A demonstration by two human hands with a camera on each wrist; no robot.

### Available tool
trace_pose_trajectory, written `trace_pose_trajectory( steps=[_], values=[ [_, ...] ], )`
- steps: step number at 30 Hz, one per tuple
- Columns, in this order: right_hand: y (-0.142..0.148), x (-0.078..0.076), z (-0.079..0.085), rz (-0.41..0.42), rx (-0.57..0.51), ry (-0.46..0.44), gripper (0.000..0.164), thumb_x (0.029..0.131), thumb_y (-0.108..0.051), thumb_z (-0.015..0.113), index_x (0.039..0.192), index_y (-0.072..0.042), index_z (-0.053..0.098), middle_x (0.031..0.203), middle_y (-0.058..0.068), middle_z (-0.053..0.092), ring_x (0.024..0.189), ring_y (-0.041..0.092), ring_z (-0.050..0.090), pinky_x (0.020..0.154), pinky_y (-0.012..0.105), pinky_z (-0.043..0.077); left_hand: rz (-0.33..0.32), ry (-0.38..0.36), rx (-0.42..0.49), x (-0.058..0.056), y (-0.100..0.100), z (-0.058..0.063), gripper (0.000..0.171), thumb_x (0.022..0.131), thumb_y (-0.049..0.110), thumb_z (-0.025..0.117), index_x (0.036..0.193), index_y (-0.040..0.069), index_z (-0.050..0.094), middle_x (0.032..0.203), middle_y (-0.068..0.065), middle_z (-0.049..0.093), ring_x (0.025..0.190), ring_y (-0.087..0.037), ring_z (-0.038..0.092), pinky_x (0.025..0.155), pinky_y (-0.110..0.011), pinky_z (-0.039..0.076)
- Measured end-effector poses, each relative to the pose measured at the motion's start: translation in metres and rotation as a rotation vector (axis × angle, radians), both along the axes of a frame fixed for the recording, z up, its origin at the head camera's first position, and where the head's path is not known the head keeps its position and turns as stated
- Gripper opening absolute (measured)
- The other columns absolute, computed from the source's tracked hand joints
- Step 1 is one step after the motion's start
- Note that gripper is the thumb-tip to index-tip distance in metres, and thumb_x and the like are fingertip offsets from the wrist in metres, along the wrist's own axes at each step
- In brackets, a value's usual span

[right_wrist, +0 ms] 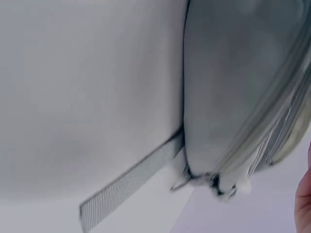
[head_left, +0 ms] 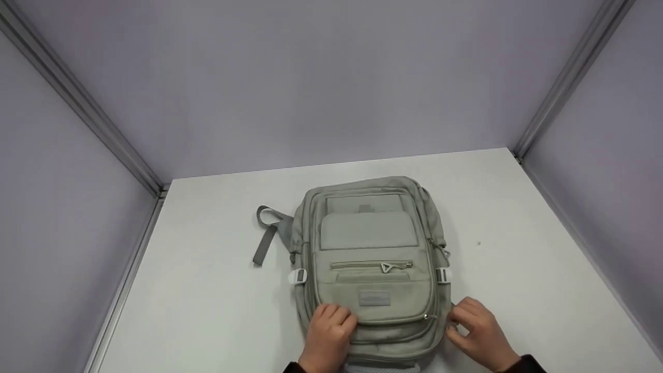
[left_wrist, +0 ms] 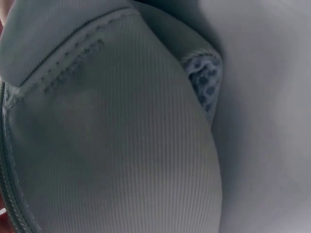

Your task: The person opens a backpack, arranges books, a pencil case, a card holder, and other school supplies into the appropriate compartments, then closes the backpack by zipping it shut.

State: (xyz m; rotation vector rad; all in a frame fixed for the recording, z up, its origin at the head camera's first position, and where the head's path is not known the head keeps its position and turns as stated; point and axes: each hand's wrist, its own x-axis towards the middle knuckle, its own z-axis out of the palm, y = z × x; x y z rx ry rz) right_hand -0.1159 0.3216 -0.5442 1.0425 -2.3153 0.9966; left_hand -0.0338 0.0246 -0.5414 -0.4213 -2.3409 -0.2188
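Observation:
A sage-green backpack (head_left: pixel 370 233) lies on its back on the white table, front pockets facing up. At its lower left front, my left hand (head_left: pixel 329 331) has curled fingers gripping the fabric near the bottom pocket seam. My right hand (head_left: pixel 479 329) pinches the lower right side edge between thumb and fingers; exactly which part it holds is hidden. The left wrist view is filled by ribbed backpack fabric (left_wrist: pixel 121 136), with a bit of mesh lining (left_wrist: pixel 204 80) beside it. In the right wrist view, finger skin (right_wrist: pixel 303 204) shows at the right edge.
A grey webbing strap (head_left: pixel 265 243) with a loop sticks out from the backpack's left side onto the white table (head_left: pixel 207 290). Purple-grey walls (head_left: pixel 331 88) with metal corner rails (head_left: pixel 570 77) enclose the table at the back and both sides.

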Motion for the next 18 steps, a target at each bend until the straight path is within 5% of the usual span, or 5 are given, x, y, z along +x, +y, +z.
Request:
trace_pose_trajectory(
  steps=[8, 18],
  values=[
    [0.002, -0.050, 0.009, -0.117, 0.041, -0.040, 0.035, 0.062, 0.014, 0.070, 0.073, -0.017, 0.058, 0.072, -0.010, 0.058, 0.071, 0.003, 0.051, 0.068, 0.015, 0.040, -0.002, 0.022, -0.009, -0.002, -0.001, 0.000, 0.025, 0.062, 0.002, 0.082, 0.064, 0.018, 0.063, 0.066, 0.005, 0.054, 0.066, -0.009, 0.054, 0.073, -0.026, 0.043],
    [-0.025, -0.121, 0.031, -0.232, 0.253, -0.189, 0.004, 0.085, 0.000, 0.067, 0.087, -0.003, 0.068, 0.080, 0.012, 0.070, 0.076, 0.028, 0.061, 0.072, 0.045, 0.049, 0.004, 0.026, -0.008, -0.001, -0.004, -0.002, 0.026, 0.063, 0.001, 0.079, 0.063, 0.020, 0.061, 0.066, 0.006, 0.053, 0.067, -0.009, 0.054, 0.074, -0.025, 0.042]
  ],
)
